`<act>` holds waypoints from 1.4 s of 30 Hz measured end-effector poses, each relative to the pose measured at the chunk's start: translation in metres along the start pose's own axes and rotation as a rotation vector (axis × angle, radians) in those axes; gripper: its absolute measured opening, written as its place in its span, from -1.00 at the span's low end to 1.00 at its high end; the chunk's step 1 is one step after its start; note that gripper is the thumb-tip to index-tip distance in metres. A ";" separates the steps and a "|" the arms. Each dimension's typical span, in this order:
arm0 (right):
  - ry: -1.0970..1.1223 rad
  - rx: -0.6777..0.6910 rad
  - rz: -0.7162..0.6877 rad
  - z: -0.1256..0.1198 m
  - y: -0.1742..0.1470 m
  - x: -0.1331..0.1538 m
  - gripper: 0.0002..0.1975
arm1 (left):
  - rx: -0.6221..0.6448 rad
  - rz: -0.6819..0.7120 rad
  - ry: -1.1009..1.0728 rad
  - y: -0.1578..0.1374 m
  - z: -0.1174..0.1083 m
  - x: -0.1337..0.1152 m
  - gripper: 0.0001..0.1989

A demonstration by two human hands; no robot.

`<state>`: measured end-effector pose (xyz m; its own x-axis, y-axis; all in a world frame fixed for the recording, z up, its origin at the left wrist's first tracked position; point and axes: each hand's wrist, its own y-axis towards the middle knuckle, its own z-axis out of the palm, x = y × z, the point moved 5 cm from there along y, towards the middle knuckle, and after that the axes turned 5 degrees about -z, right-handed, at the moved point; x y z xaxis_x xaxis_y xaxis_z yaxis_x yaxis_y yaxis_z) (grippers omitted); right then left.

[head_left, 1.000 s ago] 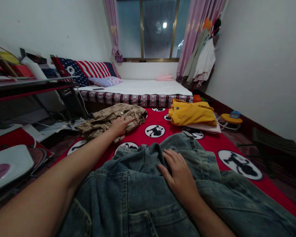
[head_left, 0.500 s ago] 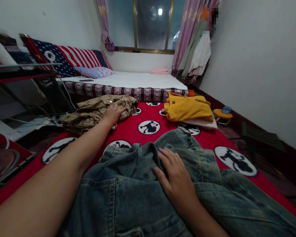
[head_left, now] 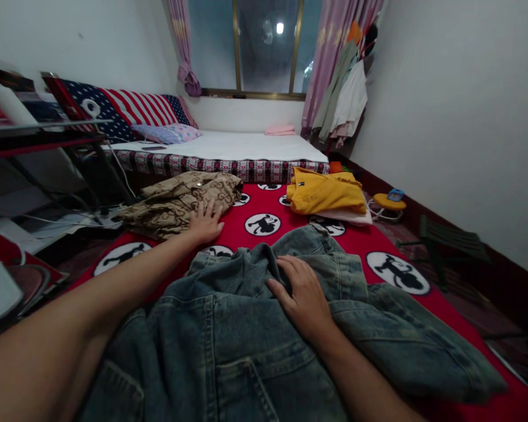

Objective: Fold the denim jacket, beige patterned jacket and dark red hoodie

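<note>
Left hand: my left hand (head_left: 206, 223) is spread wide, fingers fanned over the near right edge of the brown patterned garment (head_left: 171, 205); this grip holds nothing.
Right hand: my right hand (head_left: 303, 296) lies on the blue denim garment (head_left: 255, 331), thumb apart from the fingers; I cannot tell whether this grip pinches any cloth.
Denim: closest to me, rumpled under my right palm, one long part stretching away to the right.
Brown garment: loosely bunched beyond the denim, toward the left edge of the red cover (head_left: 290, 217).
Yellow garment: at the far right of the cover, a folded yellow garment (head_left: 328, 193) sits on a pale cloth (head_left: 358, 218).
Cover print: white discs with black monkey figures.
Ahead: a bed (head_left: 233, 145), with a folded pink cloth (head_left: 280, 130) on it.
</note>
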<state>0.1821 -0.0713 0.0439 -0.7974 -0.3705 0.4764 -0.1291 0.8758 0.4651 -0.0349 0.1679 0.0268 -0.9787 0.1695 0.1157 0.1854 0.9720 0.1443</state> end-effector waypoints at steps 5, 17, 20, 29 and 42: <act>0.005 -0.044 -0.041 -0.003 0.001 0.000 -0.65 | 0.315 0.182 -0.123 -0.059 -0.010 -0.012 -0.33; -0.056 -0.051 -0.102 -0.006 -0.002 -0.002 -0.73 | 0.147 0.301 -0.583 -0.148 -0.086 0.004 -0.46; 0.146 -0.177 -0.166 -0.032 -0.018 0.012 -0.74 | 0.201 0.274 -0.646 -0.158 -0.084 0.009 -0.35; 0.217 0.155 -0.429 -0.117 -0.111 0.073 -0.87 | 0.241 0.218 -0.701 -0.151 -0.056 0.016 -0.06; -0.163 0.505 -0.335 -0.102 -0.090 0.071 -0.34 | 0.207 0.291 -0.410 -0.213 -0.068 -0.012 -0.25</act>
<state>0.1971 -0.2080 0.1121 -0.7399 -0.6331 0.2274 -0.6185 0.7732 0.1402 -0.0572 -0.0522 0.0611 -0.8512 0.4458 -0.2769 0.4733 0.8801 -0.0381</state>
